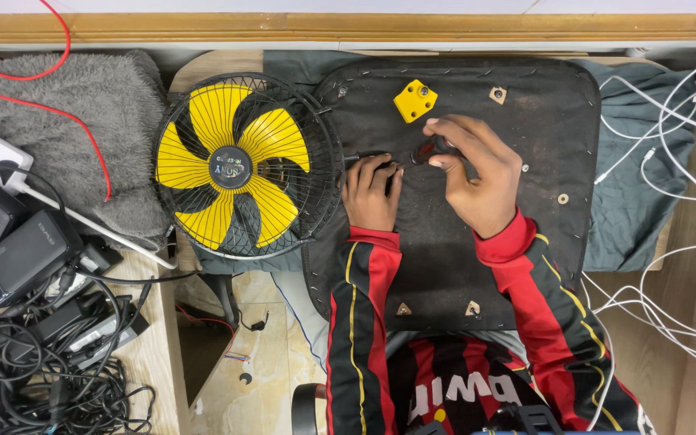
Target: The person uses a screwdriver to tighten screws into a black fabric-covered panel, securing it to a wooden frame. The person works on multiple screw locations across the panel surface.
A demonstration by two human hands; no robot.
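A small fan (239,165) with yellow blades and a black wire cage lies face up at the left of a black padded board (525,121). My left hand (370,192) rests curled on the board beside the cage, its fingers around a thin dark rod or tool that points toward the fan. My right hand (477,173) hovers just right of it, thumb and forefinger pinching a small dark red part (424,151). A yellow plastic block (415,100) with a screw in it lies on the board just above my right hand.
A grey fluffy cloth (82,121) with red wires lies at the far left. Black power adapters and tangled cables (34,322) fill the lower left. White cables (670,161) trail over a dark green cloth at the right. A wooden ledge runs along the top.
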